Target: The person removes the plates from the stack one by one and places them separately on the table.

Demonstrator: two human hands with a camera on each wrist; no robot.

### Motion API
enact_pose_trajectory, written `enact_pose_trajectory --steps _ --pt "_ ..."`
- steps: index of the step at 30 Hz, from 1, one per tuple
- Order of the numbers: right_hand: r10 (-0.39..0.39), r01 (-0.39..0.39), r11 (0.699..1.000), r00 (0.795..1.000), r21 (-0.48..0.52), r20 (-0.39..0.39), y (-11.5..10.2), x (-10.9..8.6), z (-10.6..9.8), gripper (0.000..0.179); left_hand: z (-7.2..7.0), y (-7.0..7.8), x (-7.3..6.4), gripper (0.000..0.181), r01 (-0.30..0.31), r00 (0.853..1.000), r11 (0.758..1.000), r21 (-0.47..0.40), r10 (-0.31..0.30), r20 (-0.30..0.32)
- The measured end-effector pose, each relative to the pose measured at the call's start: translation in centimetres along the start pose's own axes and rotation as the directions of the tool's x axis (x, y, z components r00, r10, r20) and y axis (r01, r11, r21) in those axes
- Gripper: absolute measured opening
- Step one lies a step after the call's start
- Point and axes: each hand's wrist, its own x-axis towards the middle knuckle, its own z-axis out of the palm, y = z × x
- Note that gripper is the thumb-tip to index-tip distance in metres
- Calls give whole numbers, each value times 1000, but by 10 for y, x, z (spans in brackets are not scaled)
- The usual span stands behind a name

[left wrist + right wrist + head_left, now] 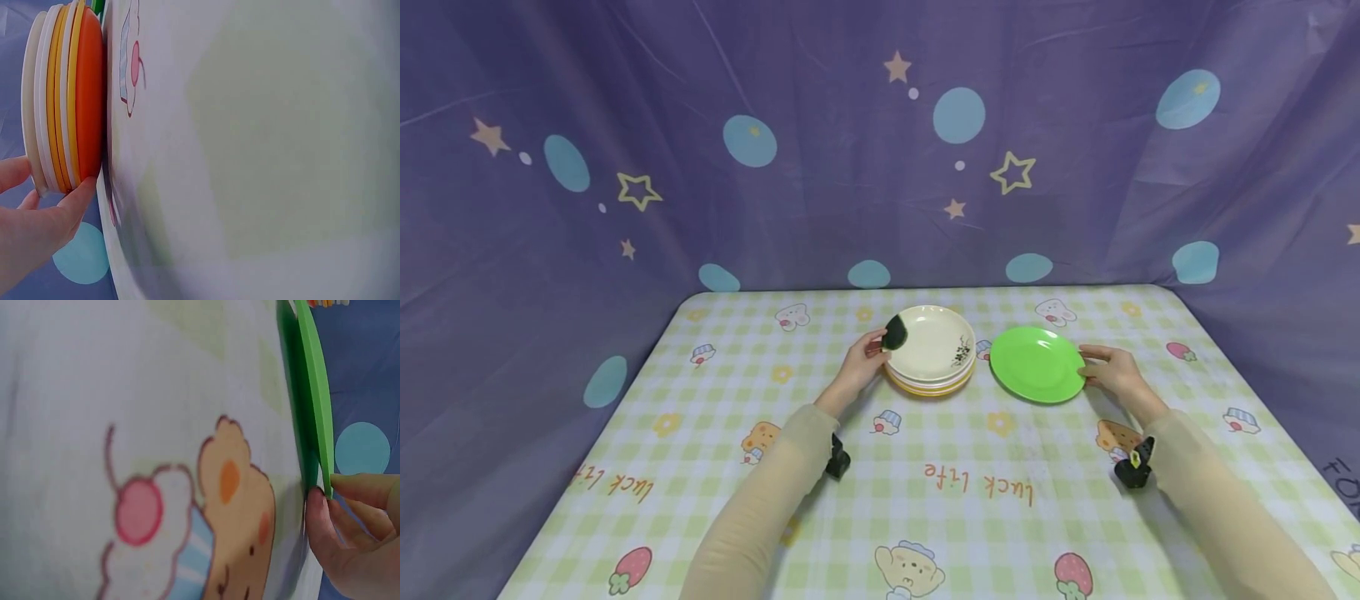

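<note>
As can be seen in the head view, hung close behind everything, likely to screen off the background: purple curtain (pixel 850 217), thin fabric with soft folds and a faint sheen, printed with stars and blue ovals.

Spread out in front as a broad, level work surface: cloth-covered table (pixel 955 450), pale green checks, rounded far corners, cartoon prints.

Reaching inward from both sides: beige sleeves (pixel 775 492), wrinkled and soft.

Set toward the far half near the middle, piled by matching shape, presumably for steadiness and to save room: stack of plates (pixel 929 354), round and shallow, rims nested. Glossy cream plate (pixel 936 333) on top, white and yellow between, orange plate (pixel 90 94) lowest.

Placed just right of the stack, apart from it: green plate (pixel 1037 365), single, round, shiny, probably plastic.

Bent around the stack's left side: left hand (pixel 859 365), partly closed, gripping high at the cream rim and low by the orange one, apparently to steady the whole pile.

Pinching the green plate's right rim from above and below, a thin edge suiting such a hold: right hand (pixel 1116 373), nearly closed. Gap visible beneath that rim; base lifted or resting, cannot tell.

Smallest, at the wrists: black devices (pixel 1135 467), blocky.
</note>
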Motion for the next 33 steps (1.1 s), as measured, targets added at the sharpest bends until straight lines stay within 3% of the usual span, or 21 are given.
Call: enact_pose_trajectory --steps 5,10,20,27,29,32,33 --pt "-88 80 987 995 -138 -48 -4 -3 -1 48 0 1 0 48 9 1000 1000 -10 -9 2" --pt "-166 148 970 983 -193 -78 -14 -5 2 44 1 1 1 49 12 1000 1000 -25 -12 0" --pt "-251 250 967 968 -51 -18 -44 -3 32 44 1 1 -1 50 -5 1000 999 -44 5 -1" --pt "-256 254 966 966 44 34 -57 3 56 43 -2 26 -20 50 15 1000 999 -39 -14 19" --pt "-257 254 965 966 70 42 -60 4 63 43 -1 17 -13 50 19 1000 999 -35 -19 11" --pt "-254 248 963 966 102 53 -64 4 72 44 -2 6 -4 50 -26 1000 998 -50 27 15" --pt "-250 242 964 967 112 56 -66 5 75 43 -2 -12 9 50 -67 998 996 -62 68 15"
